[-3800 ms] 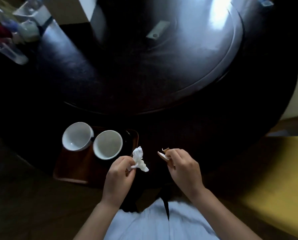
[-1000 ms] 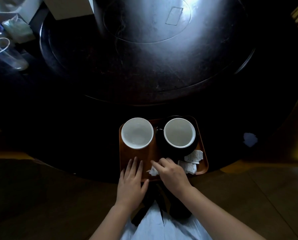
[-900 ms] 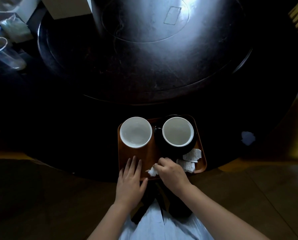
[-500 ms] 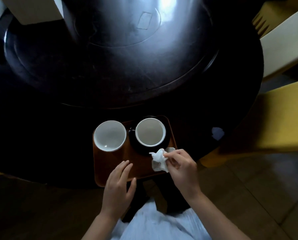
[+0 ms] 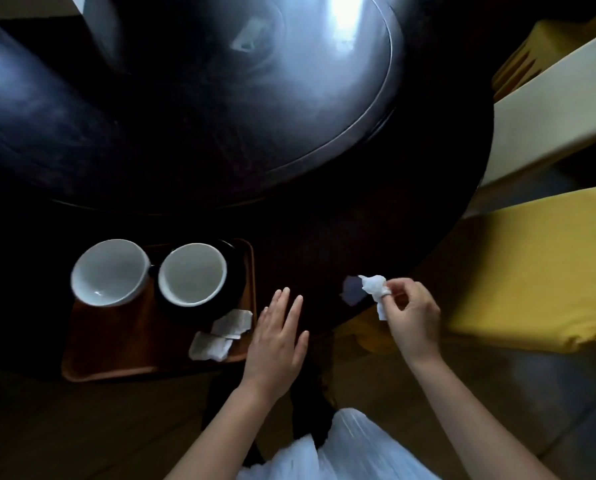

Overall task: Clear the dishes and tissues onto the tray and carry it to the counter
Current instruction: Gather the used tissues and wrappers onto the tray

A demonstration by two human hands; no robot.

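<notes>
A brown tray (image 5: 116, 362) sits at the near edge of the dark round table (image 5: 324, 220). On it stand two white bowls, the left bowl (image 5: 109, 271) and the right bowl (image 5: 192, 273), the right one on a black saucer (image 5: 234, 289). Flat tissue pieces (image 5: 225, 330) lie in the tray's near right corner. My left hand (image 5: 275, 337) hovers flat, fingers apart, just right of the tray. My right hand (image 5: 409, 315) pinches a crumpled white tissue (image 5: 374, 289) above the table's edge. A pale scrap (image 5: 352, 291) lies on the table right beside it.
A raised round turntable (image 5: 289, 98) fills the table's middle. A yellow-cushioned chair (image 5: 532, 271) stands to the right of the table, with a cream chair back (image 5: 549, 102) behind it. Dark floor lies below the table's near edge.
My right hand lifted the crumpled tissue off the tray and carried it right, over to the pale scrap on the table. My left hand slid off the tray's edge. The view swung right.
</notes>
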